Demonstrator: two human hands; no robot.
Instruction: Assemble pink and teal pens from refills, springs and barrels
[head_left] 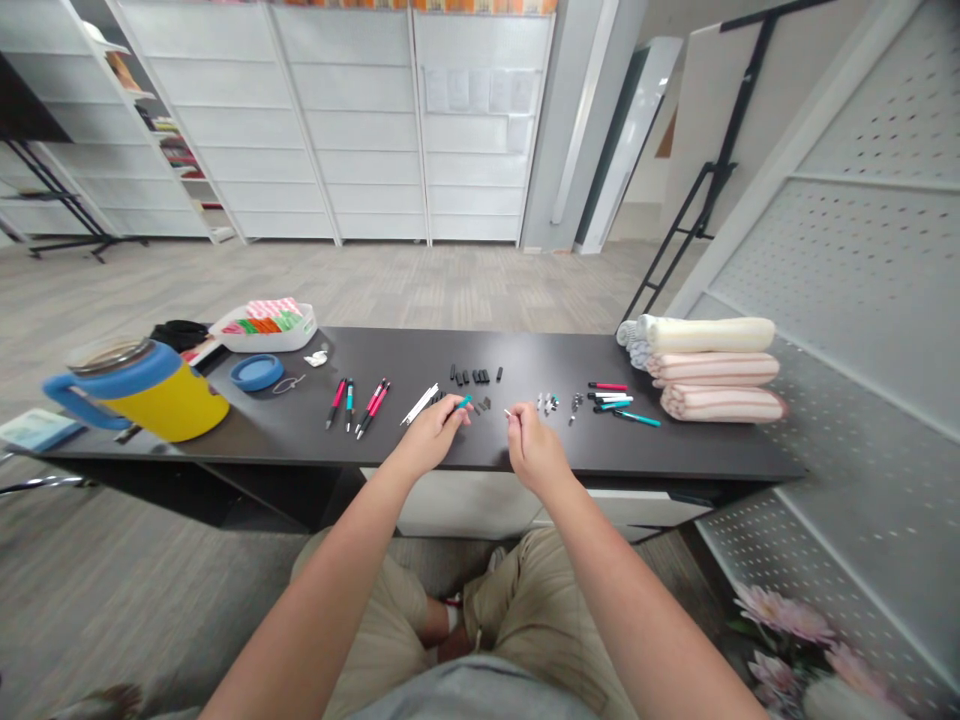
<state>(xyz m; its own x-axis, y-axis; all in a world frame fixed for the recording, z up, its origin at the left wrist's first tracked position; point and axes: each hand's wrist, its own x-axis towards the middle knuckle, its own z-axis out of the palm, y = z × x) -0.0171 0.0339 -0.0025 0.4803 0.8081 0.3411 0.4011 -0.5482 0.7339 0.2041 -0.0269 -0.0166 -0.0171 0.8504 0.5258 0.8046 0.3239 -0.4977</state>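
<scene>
Between the fingers of my left hand (pixel 433 432) is a teal pen barrel (pixel 463 402), its tip end poking out to the right. My right hand (pixel 534 447) pinches a small pale part (pixel 508 413), too tiny to name. Beyond the hands lie several black grips (pixel 480 377). White refills (pixel 420 403) rest left of my left hand. Small metal and coloured pen parts (pixel 551 404) are right of my right hand, with loose pen barrels (pixel 616 398) in red, white and teal farther right. Whole red and teal pens (pixel 373 407) lie to the left.
On the dark table (pixel 570 360), a yellow and blue mug (pixel 169 395) stands left beside a blue lid (pixel 256 372). A white basket (pixel 274 338) holds wrapped packets. Rolled towels (pixel 716 370) are stacked at the right end, near a perforated panel (pixel 847 300).
</scene>
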